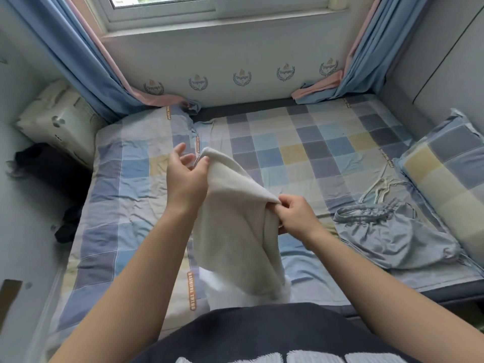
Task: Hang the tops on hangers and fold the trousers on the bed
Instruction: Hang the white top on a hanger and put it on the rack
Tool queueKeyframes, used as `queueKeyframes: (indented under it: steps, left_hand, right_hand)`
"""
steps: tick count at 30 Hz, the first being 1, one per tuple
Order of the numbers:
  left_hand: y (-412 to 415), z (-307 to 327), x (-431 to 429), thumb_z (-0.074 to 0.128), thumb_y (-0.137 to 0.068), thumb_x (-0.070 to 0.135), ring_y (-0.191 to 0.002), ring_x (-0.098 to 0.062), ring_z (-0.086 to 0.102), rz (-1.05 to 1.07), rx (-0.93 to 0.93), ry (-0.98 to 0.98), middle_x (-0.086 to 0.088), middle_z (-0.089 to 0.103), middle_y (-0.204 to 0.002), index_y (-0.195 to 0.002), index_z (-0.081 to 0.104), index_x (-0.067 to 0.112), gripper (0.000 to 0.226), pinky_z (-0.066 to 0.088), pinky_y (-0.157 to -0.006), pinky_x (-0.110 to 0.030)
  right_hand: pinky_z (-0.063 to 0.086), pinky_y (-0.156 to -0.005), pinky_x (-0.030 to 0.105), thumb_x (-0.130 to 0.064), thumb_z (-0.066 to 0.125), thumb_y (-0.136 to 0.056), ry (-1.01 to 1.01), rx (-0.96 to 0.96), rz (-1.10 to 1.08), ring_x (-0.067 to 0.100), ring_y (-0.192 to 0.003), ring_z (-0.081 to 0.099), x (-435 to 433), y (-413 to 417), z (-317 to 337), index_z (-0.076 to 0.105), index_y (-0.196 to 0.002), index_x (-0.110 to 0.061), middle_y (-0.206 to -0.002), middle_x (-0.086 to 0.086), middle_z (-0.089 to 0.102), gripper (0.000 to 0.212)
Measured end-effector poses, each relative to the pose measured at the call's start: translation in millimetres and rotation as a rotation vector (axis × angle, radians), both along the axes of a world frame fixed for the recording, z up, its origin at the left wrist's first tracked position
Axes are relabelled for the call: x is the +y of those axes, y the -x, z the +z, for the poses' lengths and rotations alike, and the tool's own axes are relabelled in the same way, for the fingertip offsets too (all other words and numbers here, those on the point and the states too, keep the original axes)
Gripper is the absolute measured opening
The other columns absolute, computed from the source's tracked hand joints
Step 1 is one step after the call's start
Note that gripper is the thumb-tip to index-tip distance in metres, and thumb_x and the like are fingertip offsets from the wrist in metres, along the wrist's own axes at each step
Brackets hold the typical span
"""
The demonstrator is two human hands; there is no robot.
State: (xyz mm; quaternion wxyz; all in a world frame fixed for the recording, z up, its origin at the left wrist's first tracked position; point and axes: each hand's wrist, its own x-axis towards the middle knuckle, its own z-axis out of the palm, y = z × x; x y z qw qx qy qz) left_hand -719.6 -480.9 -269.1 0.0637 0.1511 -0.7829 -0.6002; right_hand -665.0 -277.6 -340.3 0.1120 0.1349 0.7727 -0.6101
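Above the checked bed [301, 142], near its front edge, a cream garment [235, 231] hangs in the air between both hands; whether it is a top or trousers cannot be told from its bunched shape. Its upper corner is pinched by the left hand [187, 176], thumb closed on the fabric while the outer fingers stand loosely apart; a lower part of the same edge is gripped by the right hand [296, 216], whose fingers are curled tightly round a gathered fold. From that stretched edge the cloth drops in soft folds, its whiter lower end reaching down close to the person's dark top [262, 334].

To the right, a blue-grey garment [392, 237] lies crumpled on the sheet, well apart from the hands; its gathered waistband faces the window [214, 6], and a pale drawstring [379, 189] trails from it across the squares. Just beside it, a checked pillow [445, 174] leans at the bed's right side; blue curtains [86, 61] with pink edging hang at both corners, their ends resting on the bedding.
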Motion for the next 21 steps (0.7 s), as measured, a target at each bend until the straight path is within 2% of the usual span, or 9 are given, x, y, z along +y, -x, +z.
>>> queueKeyframes:
  steps: [2,4,6,8,10,12,14,18,21]
  left_hand:
    - [-14,-5,-2,0.070,-0.094,0.026,-0.111,-0.013,0.057,-0.018,0.099,0.136,0.001,0.059,-0.125,-0.134,0.052,0.020,0.044,0.047,-0.097,-0.028]
    - [-28,-14,3,0.072,-0.092,0.021,-0.089,-0.012,0.064,-0.144,0.131,0.196,-0.002,0.068,-0.102,-0.108,0.064,0.013,0.019,0.054,-0.083,-0.031]
    - [-43,-24,13,0.072,-0.092,0.015,-0.069,-0.014,0.068,-0.388,0.026,0.182,-0.005,0.070,-0.080,-0.089,0.066,0.009,0.009,0.055,-0.067,-0.035]
    - [-58,-37,27,0.074,-0.090,0.019,-0.072,-0.013,0.071,-0.648,-0.151,0.157,-0.005,0.073,-0.082,-0.089,0.069,0.012,0.008,0.056,-0.069,-0.034]
    - [-68,-52,42,0.078,-0.085,0.033,-0.089,-0.008,0.071,-0.777,-0.234,0.166,0.003,0.074,-0.098,-0.105,0.071,0.017,0.027,0.058,-0.084,-0.034]
    - [-72,-62,59,0.077,-0.075,0.052,-0.100,-0.006,0.069,-0.782,-0.248,0.136,0.011,0.072,-0.108,-0.115,0.065,0.025,0.050,0.058,-0.090,-0.037]
    - [-70,-68,74,0.074,-0.070,0.060,-0.102,-0.007,0.068,-0.750,-0.241,0.113,0.014,0.072,-0.109,-0.118,0.062,0.030,0.058,0.057,-0.089,-0.037]
    - [-58,-73,91,0.063,-0.095,0.044,-0.100,-0.021,0.068,-0.655,-0.193,0.262,0.006,0.073,-0.100,-0.105,0.070,0.020,0.028,0.049,-0.077,-0.032]
    - [-51,-69,86,0.057,-0.102,0.032,-0.087,-0.023,0.067,-0.539,-0.128,0.171,0.003,0.072,-0.085,-0.082,0.066,0.022,0.024,0.052,-0.076,-0.038]
  right_hand:
    - [0.056,-0.050,0.033,-0.013,0.056,-0.099,0.044,-0.011,-0.023,0.018,-0.060,0.060,2,4,14,0.056,-0.078,-0.002,-0.071,0.012,0.055,0.024]
    - [0.058,-0.054,0.035,-0.014,0.055,-0.100,0.112,-0.018,-0.057,0.018,-0.060,0.063,4,7,25,0.056,-0.076,-0.009,-0.071,0.008,0.059,0.025]
    - [0.061,-0.060,0.043,-0.013,0.054,-0.099,0.162,-0.028,-0.098,0.024,-0.068,0.067,5,10,35,0.061,-0.078,-0.009,-0.074,0.010,0.064,0.023]
    - [0.062,-0.071,0.051,-0.012,0.054,-0.095,0.186,-0.023,-0.134,0.030,-0.075,0.069,8,12,47,0.066,-0.080,-0.008,-0.075,0.012,0.068,0.019]
    - [0.061,-0.075,0.051,-0.012,0.054,-0.093,0.228,-0.016,-0.166,0.030,-0.076,0.069,11,14,62,0.068,-0.082,-0.007,-0.073,0.012,0.069,0.018]
    - [0.061,-0.072,0.047,-0.008,0.051,-0.095,0.313,-0.008,-0.189,0.029,-0.075,0.070,15,13,79,0.068,-0.085,-0.003,-0.073,0.013,0.070,0.020]
    - [0.061,-0.072,0.047,-0.007,0.051,-0.096,0.380,0.020,-0.194,0.030,-0.077,0.071,18,13,92,0.069,-0.086,-0.001,-0.078,0.015,0.071,0.022]
    - [0.061,-0.071,0.043,-0.007,0.052,-0.098,0.493,0.110,-0.222,0.027,-0.074,0.071,24,10,104,0.067,-0.089,-0.001,-0.078,0.015,0.071,0.019]
    - [0.059,-0.085,0.043,-0.009,0.053,-0.101,0.559,0.158,-0.215,0.027,-0.095,0.072,30,5,101,0.065,-0.101,-0.009,-0.099,0.012,0.074,0.012]
